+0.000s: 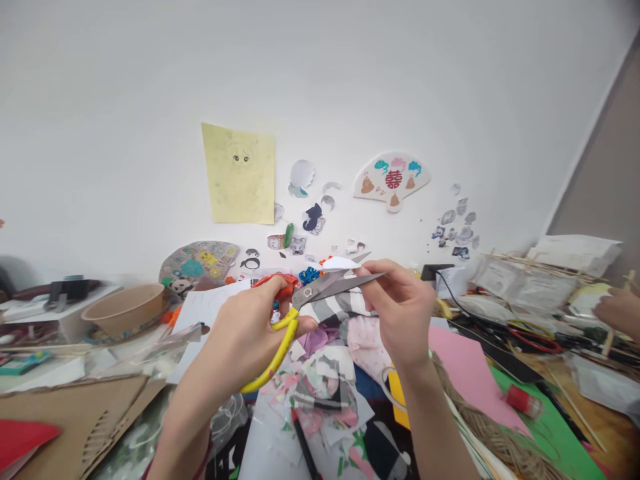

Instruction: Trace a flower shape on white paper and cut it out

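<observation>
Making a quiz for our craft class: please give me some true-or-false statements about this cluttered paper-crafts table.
1. The person's left hand holds the yellow-handled steel scissors. True.
2. The round tan paper bowl stands on the pink card sheet. False: it stands at the far left, and the pink sheet lies right of the hands.
3. The right hand grips a thin black pen. False: the pen lies among the paper scraps below the hands.
4. A fan-shaped paper cutout with a red character is on the white wall. True.
5. A second person's hand shows at the right edge. True.
</observation>
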A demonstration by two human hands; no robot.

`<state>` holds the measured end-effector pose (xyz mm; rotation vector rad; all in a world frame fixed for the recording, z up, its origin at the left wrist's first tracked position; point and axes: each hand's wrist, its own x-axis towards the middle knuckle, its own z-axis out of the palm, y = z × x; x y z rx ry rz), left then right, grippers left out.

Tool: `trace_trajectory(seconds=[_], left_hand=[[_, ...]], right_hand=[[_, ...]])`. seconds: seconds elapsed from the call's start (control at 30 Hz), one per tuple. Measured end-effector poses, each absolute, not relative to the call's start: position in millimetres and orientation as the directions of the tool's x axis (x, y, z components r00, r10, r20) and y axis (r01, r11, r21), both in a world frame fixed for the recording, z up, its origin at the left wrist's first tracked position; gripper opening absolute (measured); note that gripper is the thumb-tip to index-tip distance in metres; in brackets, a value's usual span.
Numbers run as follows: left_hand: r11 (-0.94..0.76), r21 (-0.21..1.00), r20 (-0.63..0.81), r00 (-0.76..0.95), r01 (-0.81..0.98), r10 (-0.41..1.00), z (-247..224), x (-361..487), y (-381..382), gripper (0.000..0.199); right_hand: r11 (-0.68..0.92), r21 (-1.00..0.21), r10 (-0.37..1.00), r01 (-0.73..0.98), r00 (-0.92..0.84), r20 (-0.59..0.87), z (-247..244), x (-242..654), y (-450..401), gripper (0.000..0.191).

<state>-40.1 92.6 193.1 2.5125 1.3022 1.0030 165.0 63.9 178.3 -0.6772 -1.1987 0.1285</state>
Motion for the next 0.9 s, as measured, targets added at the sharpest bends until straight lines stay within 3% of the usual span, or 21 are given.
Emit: trace_trajectory(seconds=[0.3,0.9], left_hand=[[-0.667,0.480,0.534,0.415,0.570,0.737,188.0,-33.6,96.3,0.026],[-0.684,0.512,0.526,0.440,0.519,0.728,188.2,-31.6,100.4,0.027]], right_hand=[[0.782,-0.560,0.477,0.274,0.314,0.821,178.3,158.6,61.1,0.004],[0.759,-0.570,0.486,0.315,0.308,0.818,172.9,154.4,63.7,0.004]])
